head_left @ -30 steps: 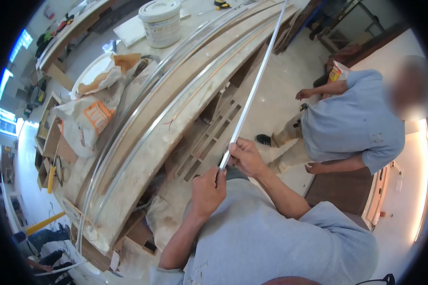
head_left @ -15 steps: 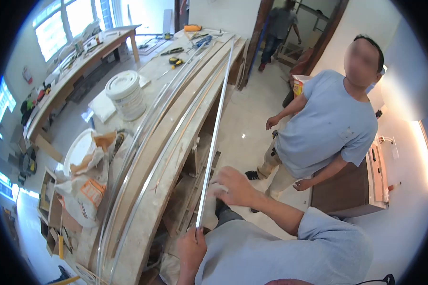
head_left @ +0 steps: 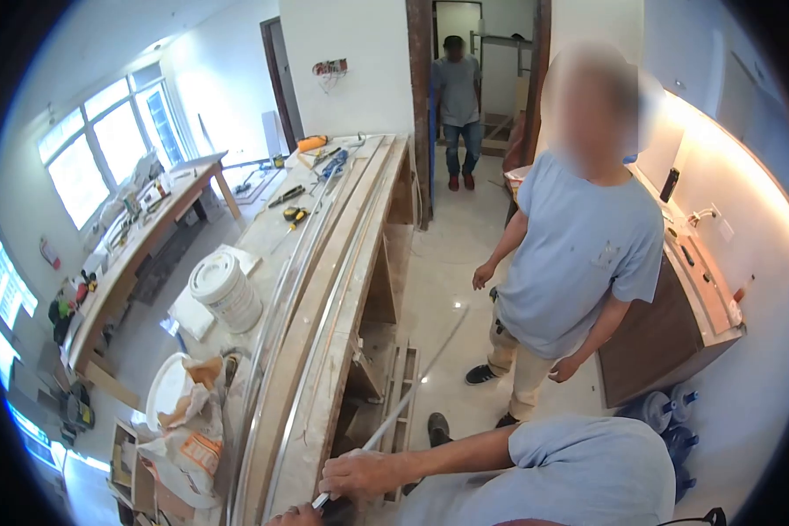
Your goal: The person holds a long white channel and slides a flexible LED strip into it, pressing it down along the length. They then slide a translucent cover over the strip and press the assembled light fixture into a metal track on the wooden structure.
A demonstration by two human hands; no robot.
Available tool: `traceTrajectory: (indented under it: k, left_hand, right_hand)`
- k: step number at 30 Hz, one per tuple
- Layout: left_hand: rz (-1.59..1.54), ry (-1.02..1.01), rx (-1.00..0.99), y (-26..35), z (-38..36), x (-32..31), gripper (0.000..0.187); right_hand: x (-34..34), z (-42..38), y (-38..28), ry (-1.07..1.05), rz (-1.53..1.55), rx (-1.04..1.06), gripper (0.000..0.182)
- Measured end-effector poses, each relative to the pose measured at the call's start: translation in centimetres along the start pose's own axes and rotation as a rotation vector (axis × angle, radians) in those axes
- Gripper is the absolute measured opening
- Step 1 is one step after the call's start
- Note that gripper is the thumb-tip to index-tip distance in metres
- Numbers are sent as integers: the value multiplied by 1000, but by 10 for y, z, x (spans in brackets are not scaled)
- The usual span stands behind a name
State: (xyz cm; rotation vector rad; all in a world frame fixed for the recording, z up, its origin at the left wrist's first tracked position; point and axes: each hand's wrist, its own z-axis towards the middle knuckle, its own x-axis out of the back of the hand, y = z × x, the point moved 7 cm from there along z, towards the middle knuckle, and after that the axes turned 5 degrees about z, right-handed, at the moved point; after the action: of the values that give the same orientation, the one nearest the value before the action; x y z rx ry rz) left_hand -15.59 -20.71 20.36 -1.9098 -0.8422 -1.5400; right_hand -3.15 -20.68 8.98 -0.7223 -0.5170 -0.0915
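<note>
Strip point(head_left: 394, 412) slants from right hand point(head_left: 359, 474) up-right, away.

A long curved counter point(head_left: 324, 351) with a pale stone top is seen running away toward a doorway. On it are set a white lidded bucket point(head_left: 225, 290), a torn paper sack point(head_left: 188, 430) beside a white tub point(head_left: 159, 394), and hand tools point(head_left: 294, 206) near the far end. A second cluttered workbench point(head_left: 140, 241) is placed by the windows.
</note>
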Motion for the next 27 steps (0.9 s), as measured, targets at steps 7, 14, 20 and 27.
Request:
traceTrajectory:
  k: [7, 14, 20, 27]
  left_hand:
    - [364, 125, -276, 54, 8, 105, 16]
    - [224, 1170, -544, 52, 17, 147, 26]
    - [-1041, 1158, -190, 11, 94, 54, 25]
    - [-1243, 949, -46, 46, 95, -34, 32]
  right_hand:
    - [20, 39, -17, 221, 151, -96, 18]
    - [78, 42, 5, 682, 216, -119, 23]
    - [61, 28, 42, 891, 538, -287, 28]
    - [85, 19, 21, 1034, 651, -306, 26]
